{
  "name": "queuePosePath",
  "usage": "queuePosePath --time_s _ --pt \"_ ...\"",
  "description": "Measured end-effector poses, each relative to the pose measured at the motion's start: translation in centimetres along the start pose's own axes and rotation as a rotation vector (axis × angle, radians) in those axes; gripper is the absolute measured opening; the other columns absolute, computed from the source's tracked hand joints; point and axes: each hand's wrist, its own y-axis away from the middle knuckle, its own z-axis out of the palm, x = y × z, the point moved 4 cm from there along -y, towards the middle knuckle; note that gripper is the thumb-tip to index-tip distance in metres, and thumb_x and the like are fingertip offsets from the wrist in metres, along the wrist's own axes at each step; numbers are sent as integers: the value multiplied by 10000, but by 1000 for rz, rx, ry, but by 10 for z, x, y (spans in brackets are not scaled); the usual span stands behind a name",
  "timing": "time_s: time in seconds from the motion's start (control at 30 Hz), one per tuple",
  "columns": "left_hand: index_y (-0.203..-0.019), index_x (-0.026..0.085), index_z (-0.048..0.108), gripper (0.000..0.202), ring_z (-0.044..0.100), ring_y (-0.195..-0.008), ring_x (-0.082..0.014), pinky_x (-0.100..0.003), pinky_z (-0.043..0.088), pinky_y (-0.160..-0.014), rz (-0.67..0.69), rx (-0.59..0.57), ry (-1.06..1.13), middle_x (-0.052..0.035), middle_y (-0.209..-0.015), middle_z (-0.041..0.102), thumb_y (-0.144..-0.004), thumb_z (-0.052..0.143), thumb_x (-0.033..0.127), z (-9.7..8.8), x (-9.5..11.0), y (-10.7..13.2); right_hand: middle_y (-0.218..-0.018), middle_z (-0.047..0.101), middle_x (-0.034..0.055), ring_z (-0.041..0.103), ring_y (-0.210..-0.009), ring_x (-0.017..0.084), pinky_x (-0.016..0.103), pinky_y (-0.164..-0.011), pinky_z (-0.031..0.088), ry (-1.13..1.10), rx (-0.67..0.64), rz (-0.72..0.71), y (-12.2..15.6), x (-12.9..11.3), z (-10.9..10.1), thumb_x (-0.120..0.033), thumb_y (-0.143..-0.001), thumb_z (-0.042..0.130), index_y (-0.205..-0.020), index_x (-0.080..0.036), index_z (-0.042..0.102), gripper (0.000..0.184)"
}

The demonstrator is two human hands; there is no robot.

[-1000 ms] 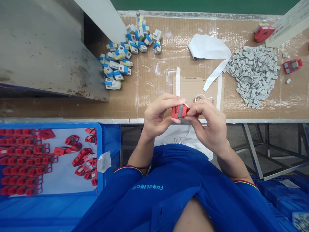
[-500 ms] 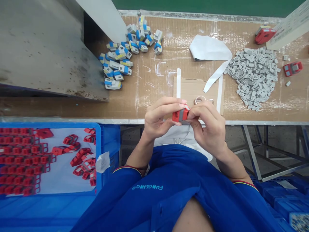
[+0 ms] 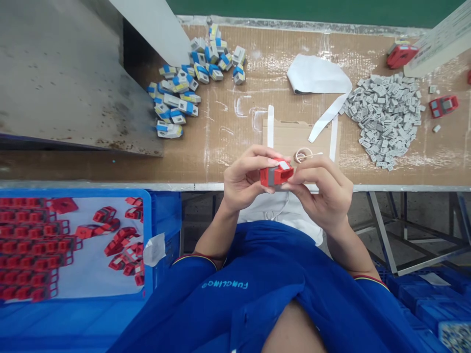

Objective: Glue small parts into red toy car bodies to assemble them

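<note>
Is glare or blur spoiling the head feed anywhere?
Head view: glare streaks the glossy tabletop, notably near the grey plastic pieces; head view, lower left: rows of red toy vehicles in the blue crate look soft; head view, centre: the red toy vehicle held by the left hand is clearer.

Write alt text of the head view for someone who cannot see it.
A person's left hand holds a red piece, the right hand touching it. Gray pieces and blue-white blocks lie on the bench; a blue bin holds more red parts.
</note>
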Motion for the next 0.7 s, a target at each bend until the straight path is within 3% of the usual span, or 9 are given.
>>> queuePosePath --time_s 0.23,0.4,0.53,0.6,0.7 --pt "-1227 330 790 403 820 -1036 -196 -334 693 -925 -134 101 91 -43 -1169 837 -892 885 534 4 -14 9 -864 738 1 699 -747 186 328 -659 567 84 94 -5 15 16 -10 -327 -984 820 -1034 -267 685 155" --pt "-1190 286 764 427 815 -906 -175 -321 694 -852 -309 46 201 -43 -1142 836 -840 951 444 2 -26 20 -904 689 -13 637 -710 138 273 -630 531 108 272 288 47 64 -42 -334 -994 804 -1166 -277 710 204" --pt "-1199 236 756 480 811 -971 -185 -293 671 -878 -504 -67 199 -58 -1143 811 -782 993 265 4 -32 24 -973 723 3 648 -710 133 271 -637 546 -2 103 439 58 96 -38 -396 -941 852 -1286 -258 704 399" --pt "-1220 210 769 490 808 -993 -187 -281 662 -900 -565 -108 171 -79 -1169 810 -784 988 261 5 -34 25 -934 728 9 651 -704 143 284 -633 543 -20 43 464 56 103 -31 -416 -966 815 -1227 -241 742 323" --pt "-1240 190 788 476 817 -1062 -208 -278 668 -935 -612 -156 153 -116 -1254 815 -804 968 253 8 -38 26 -877 741 22 653 -721 163 302 -635 527 2 60 452 50 103 -25 -411 -1023 738 -1060 -241 796 183"
